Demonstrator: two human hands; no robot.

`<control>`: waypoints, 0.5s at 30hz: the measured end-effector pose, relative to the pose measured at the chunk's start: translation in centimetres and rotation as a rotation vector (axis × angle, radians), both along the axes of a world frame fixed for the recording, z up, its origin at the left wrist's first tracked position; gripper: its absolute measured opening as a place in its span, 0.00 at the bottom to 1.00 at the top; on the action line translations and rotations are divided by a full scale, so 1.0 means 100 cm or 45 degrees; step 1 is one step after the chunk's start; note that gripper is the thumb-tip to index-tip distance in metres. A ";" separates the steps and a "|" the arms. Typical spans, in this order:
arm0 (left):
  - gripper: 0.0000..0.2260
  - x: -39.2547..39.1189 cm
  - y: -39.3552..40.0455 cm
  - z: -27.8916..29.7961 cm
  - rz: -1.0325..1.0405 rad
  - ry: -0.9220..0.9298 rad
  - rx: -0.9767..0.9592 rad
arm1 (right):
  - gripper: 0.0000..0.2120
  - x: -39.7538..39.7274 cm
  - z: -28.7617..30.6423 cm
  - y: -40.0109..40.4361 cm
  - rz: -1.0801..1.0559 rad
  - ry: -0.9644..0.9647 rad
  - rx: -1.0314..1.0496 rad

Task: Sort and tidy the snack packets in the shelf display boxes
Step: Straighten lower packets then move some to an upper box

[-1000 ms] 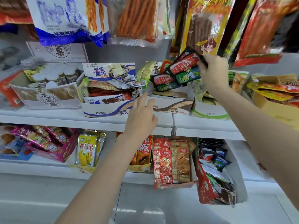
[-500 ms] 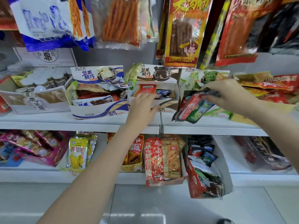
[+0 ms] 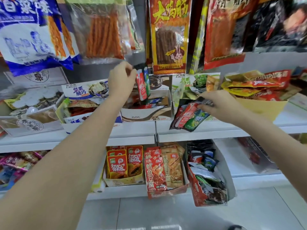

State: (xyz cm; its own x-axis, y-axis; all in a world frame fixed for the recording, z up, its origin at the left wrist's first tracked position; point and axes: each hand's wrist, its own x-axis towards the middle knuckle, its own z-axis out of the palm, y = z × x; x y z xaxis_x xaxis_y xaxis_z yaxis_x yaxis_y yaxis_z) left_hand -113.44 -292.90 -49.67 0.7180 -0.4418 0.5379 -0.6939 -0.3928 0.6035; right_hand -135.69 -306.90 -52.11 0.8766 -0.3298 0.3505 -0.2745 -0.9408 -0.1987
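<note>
Red-and-green sachets (image 3: 143, 85) pinched upright by left hand (image 3: 122, 78) above brown-swirl display box (image 3: 146, 114); right hand (image 3: 219, 104) grips fanned bunch (image 3: 188, 117): seat upright, faces forward.

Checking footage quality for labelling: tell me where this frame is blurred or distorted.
Head view: sharp at the centre, left hand and right hand with their packets; hanging bags at top right smear with blur; wide-angle bends the shelf edge.

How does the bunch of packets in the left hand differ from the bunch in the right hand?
The left hand holds its packets upright above the brown-and-white box. The right hand holds its fanned packets, a thicker bunch, hanging tilted before the shelf edge. Both bunches mix red and green packets.
</note>
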 end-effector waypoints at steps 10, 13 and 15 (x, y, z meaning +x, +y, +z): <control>0.11 -0.094 0.034 -0.025 -0.747 0.493 0.076 | 0.16 -0.037 0.036 0.015 0.117 0.010 0.425; 0.09 -0.123 0.025 -0.047 -0.855 0.619 0.146 | 0.17 -0.045 0.004 0.022 0.062 0.156 0.510; 0.06 -0.136 0.019 -0.061 -0.917 0.807 0.235 | 0.18 -0.057 -0.020 0.023 -0.011 0.138 0.476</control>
State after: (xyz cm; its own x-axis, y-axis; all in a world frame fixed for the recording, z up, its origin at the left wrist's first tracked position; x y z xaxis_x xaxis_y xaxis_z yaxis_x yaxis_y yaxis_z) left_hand -127.00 -291.05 -55.79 0.3757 -0.9265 0.0234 -0.3728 -0.1280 0.9190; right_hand -141.39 -304.63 -54.08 0.8985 -0.4250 0.1104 -0.3205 -0.8067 -0.4966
